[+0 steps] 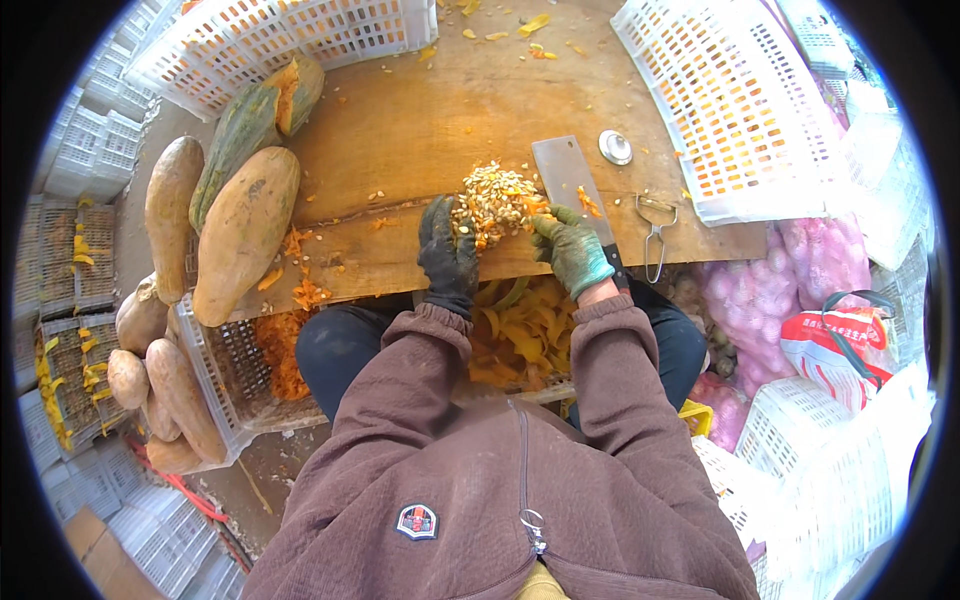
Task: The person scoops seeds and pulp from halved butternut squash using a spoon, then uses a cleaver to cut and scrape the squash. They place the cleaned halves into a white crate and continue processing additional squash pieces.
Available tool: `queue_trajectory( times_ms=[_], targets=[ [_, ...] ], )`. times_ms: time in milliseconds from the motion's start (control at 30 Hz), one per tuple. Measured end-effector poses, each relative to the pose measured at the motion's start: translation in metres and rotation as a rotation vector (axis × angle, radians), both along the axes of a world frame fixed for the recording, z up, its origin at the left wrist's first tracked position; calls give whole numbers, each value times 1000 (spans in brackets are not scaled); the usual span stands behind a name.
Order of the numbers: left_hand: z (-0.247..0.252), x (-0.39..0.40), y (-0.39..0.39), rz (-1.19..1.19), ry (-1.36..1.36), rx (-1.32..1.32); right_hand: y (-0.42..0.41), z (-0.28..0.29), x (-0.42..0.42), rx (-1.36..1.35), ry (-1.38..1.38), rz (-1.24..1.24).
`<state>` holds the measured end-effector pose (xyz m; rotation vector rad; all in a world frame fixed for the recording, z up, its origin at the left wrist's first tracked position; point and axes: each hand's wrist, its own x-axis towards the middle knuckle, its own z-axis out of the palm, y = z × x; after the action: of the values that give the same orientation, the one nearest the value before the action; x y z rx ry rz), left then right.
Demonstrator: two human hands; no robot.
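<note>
A heap of pale pumpkin seeds point(499, 196) with orange pulp lies on the wooden board point(405, 142). My left hand point(448, 255), in a dark glove, rests against the heap's left side, fingers bent beside the seeds. At its right edge, my right hand point(571, 251), in a green glove, has its fingertips at a bit of orange pulp; whether they grip it cannot be told. Just beyond the right hand lies a cleaver point(568, 174) with a black handle and pulp on its blade. Right of it are a round metal lid-like piece point(615, 147) and a Y-shaped peeler point(655, 231).
Whole squashes point(247, 232) and a cut green one point(238, 139) lie at the left. White plastic crates stand at the upper left point(300, 34) and right point(739, 112). Below the board's edge are a crate of peelings point(525, 322) and orange pulp point(279, 356). Pink mesh sacks point(757, 315) stand right.
</note>
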<state>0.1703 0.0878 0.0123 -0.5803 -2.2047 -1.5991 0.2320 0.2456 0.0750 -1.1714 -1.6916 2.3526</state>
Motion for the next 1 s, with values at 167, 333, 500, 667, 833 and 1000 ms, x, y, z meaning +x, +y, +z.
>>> queue_trajectory(
  times_ms=[167, 333, 500, 667, 833, 1000],
  targets=[
    [28, -5, 7, -274, 33, 20, -12, 6, -9, 285, -65, 140],
    [41, -27, 18, -769, -231, 275, -15, 1, -14, -35, 184, 90],
    [42, -66, 6, -855, -248, -21, -14, -1, -12, -400, 271, -38],
    [45, -75, -1, -605, -78, -311, -15, 4, -4, -26, 99, -16],
    [46, -58, 12, -752, -103, -124, -29, 12, -10, 299, 17, 110],
    [46, -63, 9, -377, 188, -484, -29, 12, 6, 239, 115, -46]
  ],
)
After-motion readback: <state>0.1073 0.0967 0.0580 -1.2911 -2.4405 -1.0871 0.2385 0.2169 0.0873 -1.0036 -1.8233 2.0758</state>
